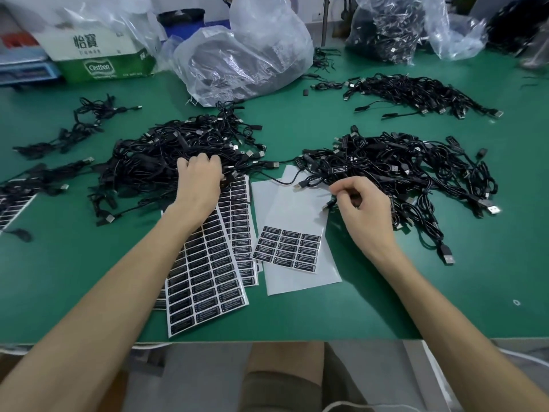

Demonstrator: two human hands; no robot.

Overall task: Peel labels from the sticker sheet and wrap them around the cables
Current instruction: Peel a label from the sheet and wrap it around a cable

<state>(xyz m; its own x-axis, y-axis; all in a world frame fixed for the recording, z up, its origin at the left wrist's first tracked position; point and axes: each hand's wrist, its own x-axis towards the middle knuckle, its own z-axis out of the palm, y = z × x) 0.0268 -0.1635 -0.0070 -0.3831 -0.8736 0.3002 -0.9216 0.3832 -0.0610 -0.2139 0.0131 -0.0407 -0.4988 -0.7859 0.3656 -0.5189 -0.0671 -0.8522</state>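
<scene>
Ok, left to right. Far left edge of the green surface [89, 263]: a partial sheet [13, 209] of black labels, cut off by the frame, with cables lying over its top. Behind it are small cable bunches [80, 126], and a Cestbon box [104, 66] sits at the back.

Left pile [154, 168] of black USB cables: dense tangle, silver plugs sticking out. Left hand [199, 179] lies knuckles-up on its near edge, fingers curled down into the tangle. Fingertips are hidden, so I cannot tell whether it has hold of anything.

Under that forearm: full sticker sheets [208, 281] in a fanned stack. White backing, black rectangular labels in three columns, white print too small to read. Lower sheets are mostly covered.

Just right of them is the peeled sheet [300, 281]: mostly bare pale backing, with a block of remaining labels [286, 249] three wide near its middle. Another bare backing sticks out from under it.

Centre back: clear plastic bag [246, 60], contents dark and unclear.

Right hand [367, 212] hovers over the peeled sheet's right edge. Thumb and forefinger pinch a thin cable [329, 205] just behind its USB plug, other fingers curled in.

Right pile [401, 171] overlaps the sheet's top; one or two inline boxes show white print, blurred. Further back: a third pile [416, 93] and a second bag [386, 28] of cables, cut off at the top.
</scene>
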